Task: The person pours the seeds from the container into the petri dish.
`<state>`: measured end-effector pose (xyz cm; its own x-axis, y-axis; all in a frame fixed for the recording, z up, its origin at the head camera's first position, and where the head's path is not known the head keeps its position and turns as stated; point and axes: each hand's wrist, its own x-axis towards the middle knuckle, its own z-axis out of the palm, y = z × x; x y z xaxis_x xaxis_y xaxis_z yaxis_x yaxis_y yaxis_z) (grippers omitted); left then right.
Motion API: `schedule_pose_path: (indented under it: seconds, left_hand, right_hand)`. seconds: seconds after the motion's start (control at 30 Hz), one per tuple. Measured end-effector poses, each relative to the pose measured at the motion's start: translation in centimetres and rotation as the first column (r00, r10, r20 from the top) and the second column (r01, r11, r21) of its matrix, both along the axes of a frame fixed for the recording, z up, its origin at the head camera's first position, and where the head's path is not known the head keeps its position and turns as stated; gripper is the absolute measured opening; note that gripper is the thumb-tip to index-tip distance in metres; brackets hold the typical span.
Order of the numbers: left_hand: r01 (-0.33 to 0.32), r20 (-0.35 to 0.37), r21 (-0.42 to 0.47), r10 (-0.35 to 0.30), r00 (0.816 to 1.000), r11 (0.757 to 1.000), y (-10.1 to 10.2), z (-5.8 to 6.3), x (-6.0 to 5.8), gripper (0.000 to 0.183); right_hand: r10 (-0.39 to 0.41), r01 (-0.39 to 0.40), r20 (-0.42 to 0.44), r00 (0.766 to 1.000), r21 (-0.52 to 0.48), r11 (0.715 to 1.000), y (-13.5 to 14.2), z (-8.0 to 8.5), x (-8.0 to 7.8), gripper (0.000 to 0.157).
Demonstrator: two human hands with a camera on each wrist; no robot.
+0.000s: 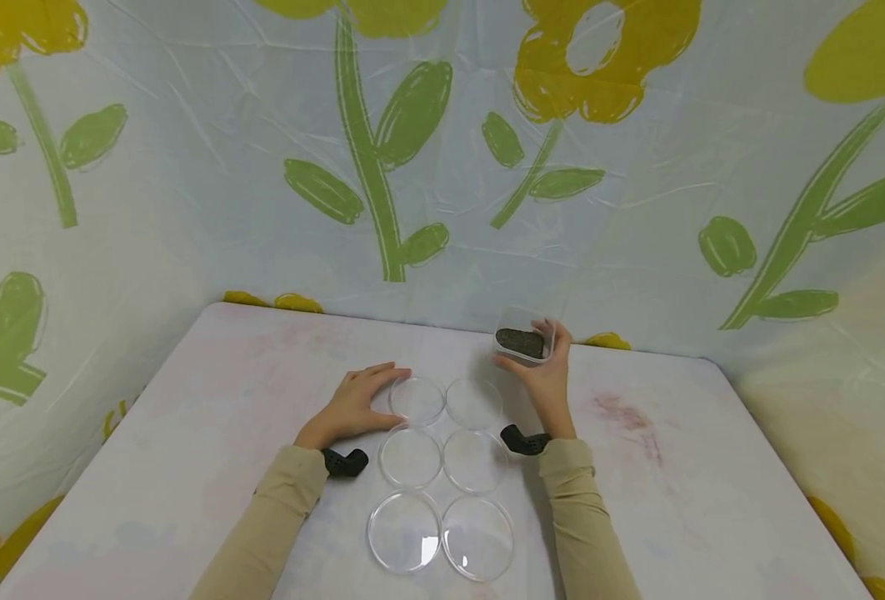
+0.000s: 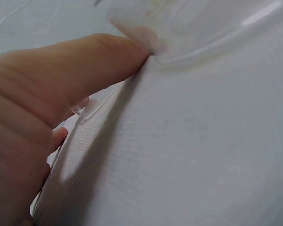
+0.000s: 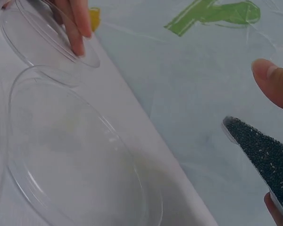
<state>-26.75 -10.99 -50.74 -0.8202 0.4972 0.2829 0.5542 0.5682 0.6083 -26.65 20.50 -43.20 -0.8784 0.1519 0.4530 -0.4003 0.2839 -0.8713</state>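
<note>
The left hand at 10 o'clock lies past a near pair of clear, round, plastic-looking dishes at 6 o'clock and a matching middle pair at our dial's centre, pinching the far-left dish at 11 o'clock. At 2 o'clock, the right hand grips a clear, squarish plastic tub of dark, seed-like grains aloft. We judge this a dish-steadying step; the next move calls for a firm hold on the tub.

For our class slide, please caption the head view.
Left hand touching one of six clear petri dishes on a table, right hand holding up a clear container of dark grains.
</note>
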Motion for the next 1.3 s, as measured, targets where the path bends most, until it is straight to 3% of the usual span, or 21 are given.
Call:
schedule_pose_path:
  seconds: [0.43, 0.67, 1.3]
  left_hand:
    - [-0.016, 0.022, -0.008, 0.016, 1.000, 1.000, 0.0, 0.0, 0.1, 0.074]
    - [-0.014, 0.015, -0.016, 0.014, 1.000, 1.000, 0.0, 0.0, 0.0, 0.075]
    - [-0.009, 0.005, -0.014, 0.009, 1.000, 1.000, 0.0, -0.1, -0.1, 0.075]
  right_hand:
    - [0.076, -0.052, -0.126, 0.989, 0.180, 0.982, -2.6, 1.1, 0.5, 0.094]
    - [0.097, -0.056, -0.160, 0.982, 0.247, 0.967, -2.4, -1.6, -1.7, 0.104]
    - [0.211, -0.093, -0.210, 0.955, 0.463, 0.882, -3.8, -2.2, -1.7, 0.110]
